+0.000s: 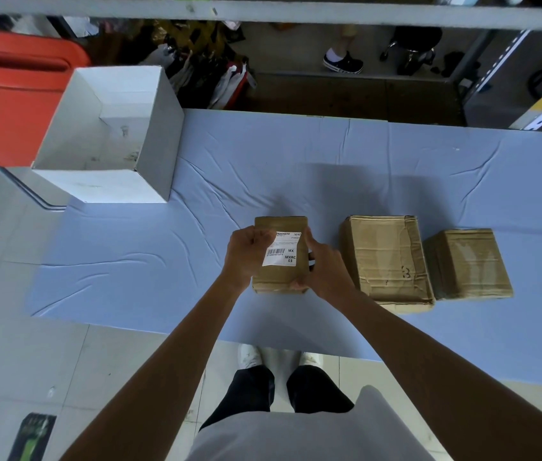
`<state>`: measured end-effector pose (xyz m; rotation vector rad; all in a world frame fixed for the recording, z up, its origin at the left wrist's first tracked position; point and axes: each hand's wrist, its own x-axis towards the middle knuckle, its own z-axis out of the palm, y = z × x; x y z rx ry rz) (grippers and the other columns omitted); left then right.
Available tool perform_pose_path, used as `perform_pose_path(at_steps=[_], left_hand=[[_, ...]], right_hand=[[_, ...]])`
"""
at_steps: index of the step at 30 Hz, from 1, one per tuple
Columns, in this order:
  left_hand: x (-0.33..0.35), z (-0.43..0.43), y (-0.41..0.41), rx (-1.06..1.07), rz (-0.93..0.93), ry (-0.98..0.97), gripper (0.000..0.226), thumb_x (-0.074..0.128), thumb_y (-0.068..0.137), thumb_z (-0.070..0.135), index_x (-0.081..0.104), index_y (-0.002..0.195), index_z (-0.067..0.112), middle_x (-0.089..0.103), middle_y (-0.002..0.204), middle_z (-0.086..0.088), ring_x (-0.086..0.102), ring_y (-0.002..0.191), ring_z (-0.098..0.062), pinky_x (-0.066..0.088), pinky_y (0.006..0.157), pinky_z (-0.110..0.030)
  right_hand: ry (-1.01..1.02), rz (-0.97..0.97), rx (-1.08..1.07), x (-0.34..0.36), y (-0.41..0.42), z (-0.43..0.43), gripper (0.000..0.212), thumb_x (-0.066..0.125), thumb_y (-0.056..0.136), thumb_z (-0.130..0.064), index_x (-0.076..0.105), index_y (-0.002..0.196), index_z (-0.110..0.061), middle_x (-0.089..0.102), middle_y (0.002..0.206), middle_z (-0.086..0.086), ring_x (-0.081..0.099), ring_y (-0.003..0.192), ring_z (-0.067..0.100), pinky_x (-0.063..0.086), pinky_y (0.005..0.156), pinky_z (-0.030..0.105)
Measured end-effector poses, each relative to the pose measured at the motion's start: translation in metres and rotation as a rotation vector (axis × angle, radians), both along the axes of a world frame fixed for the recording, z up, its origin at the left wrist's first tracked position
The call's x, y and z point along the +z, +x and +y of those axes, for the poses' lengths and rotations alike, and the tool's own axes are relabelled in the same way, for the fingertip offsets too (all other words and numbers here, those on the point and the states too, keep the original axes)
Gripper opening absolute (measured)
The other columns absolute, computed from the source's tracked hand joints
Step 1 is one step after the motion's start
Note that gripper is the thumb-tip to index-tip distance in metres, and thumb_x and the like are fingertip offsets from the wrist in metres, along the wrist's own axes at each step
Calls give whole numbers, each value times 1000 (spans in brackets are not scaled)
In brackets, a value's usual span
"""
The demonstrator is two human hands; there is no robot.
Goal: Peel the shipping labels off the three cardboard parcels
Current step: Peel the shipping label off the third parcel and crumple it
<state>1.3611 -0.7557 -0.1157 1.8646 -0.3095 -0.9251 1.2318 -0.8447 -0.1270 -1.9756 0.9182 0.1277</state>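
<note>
One label point(284, 249) seen, edge pinched by left hand point(246, 254); parcel point(279, 277) gripped by right hand point(324, 271). Label likely torn if yanked steeply.

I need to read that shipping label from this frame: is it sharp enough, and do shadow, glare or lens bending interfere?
Head view: on the label large letters read clearly, small print does not; the left hand hides its left edge; soft shadow falls on the blue cloth beyond it, not on it; wide-angle bending bows the frame's margins only.
</note>
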Motion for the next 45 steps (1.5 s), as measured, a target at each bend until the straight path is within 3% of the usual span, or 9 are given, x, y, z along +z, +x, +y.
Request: perform_pose_path(at_steps=[5,10,17,20,27,34,38,45], left_hand=[[2,0,0,-1,-3,2,16,58,91,15,69,84,6,70,91,-17,67,86,-30,52,77,-40],[4,1,-1,21,33,-30,16,58,92,15,68,79,14,70,80,-2,67,75,-18,52,67,-27],[2,3,0,12,43,-56,14,58,91,14,68,83,11,69,81,-3,66,72,-12,51,61,-18],[-1,7,3,17,90,-100,14,58,92,13,68,93,3,70,90,-10,67,77,-17,52,63,-20],[1,10,8,21,166,-191,18,54,94,16,68,93,4,72,83,0,70,71,-6,52,59,-15],[-1,9,11,105,195,-177,17,43,99,10,54,97,-2,59,94,-14,58,90,-25,48,71,-29],[-3,9,13,206,216,-164,14,39,101,12,48,97,2,57,100,-18,58,93,-28,50,69,-32],[-9,14,22,363,352,-194,29,36,99,6,51,73,5,60,77,-12,65,61,-18,49,51,-25]], right_hand=[[13,-2,-6,2,0,1,116,84,66,-10,7,153,-17,58,126,10,59,112,26,54,92,38],[17,-1,-10,2,0,0,116,84,66,-10,7,153,-18,59,125,10,60,112,27,53,93,41],[11,1,-2,2,0,0,113,84,66,-10,11,152,-19,59,125,9,59,112,26,54,92,41],[3,-2,3,2,0,0,112,84,66,-11,13,152,-18,59,126,9,59,113,27,53,93,42],[3,-9,-3,1,-1,-1,112,84,65,-8,13,152,-18,62,123,9,61,110,27,55,89,40],[-12,6,22,-3,1,1,111,82,71,-15,6,152,-18,54,132,9,56,118,29,50,97,44],[-19,-31,11,-3,-1,-1,107,80,73,-12,8,152,-18,58,124,11,60,111,28,54,90,38],[33,-35,4,-6,-2,-2,113,80,72,-9,2,153,-21,55,128,12,61,110,28,56,87,42]])
